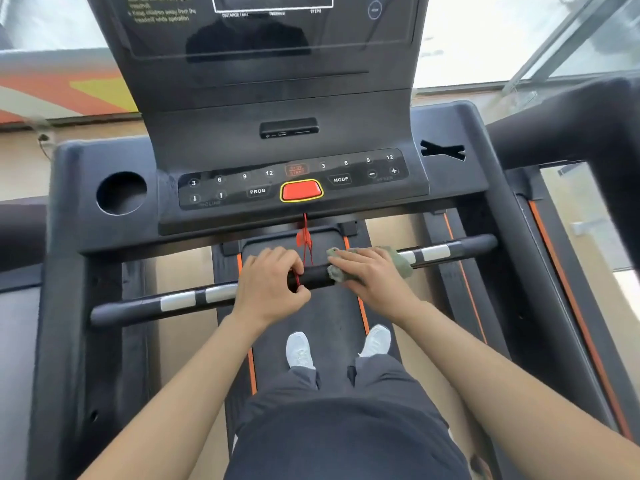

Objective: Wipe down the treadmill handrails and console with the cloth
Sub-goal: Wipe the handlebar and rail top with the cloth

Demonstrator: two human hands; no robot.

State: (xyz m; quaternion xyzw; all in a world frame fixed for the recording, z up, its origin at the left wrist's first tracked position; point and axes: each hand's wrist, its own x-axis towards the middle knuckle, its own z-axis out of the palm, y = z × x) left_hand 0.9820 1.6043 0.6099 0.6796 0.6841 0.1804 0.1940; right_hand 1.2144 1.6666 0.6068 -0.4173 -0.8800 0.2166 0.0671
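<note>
A black crossbar handrail with silver sensor patches runs across the treadmill below the console. My right hand lies over a grey-green cloth and holds it wrapped on the bar, just right of centre. My left hand grips the bar left of centre and pinches the red safety cord, which hangs from the red key on the console. A short bare piece of bar shows between the two hands.
A round cup holder sits at the console's left and a black X mark at its right. Side handrails extend on both sides. My feet in white shoes stand on the belt below.
</note>
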